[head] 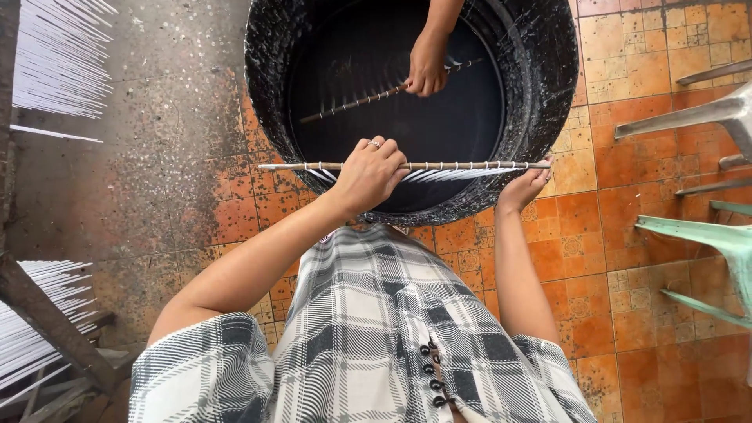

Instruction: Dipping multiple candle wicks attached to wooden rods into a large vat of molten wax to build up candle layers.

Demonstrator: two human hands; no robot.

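rod (439, 165) gripped level over black tub (540, 94) by both hands, arms outstretched.

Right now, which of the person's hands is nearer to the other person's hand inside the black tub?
Left. The left hand grips the stick just below that other hand; the right hand supports the stick's far end, further right.

orange tiled floor (642, 258), green plastic chair legs (705, 235), white stick racks (55, 55).
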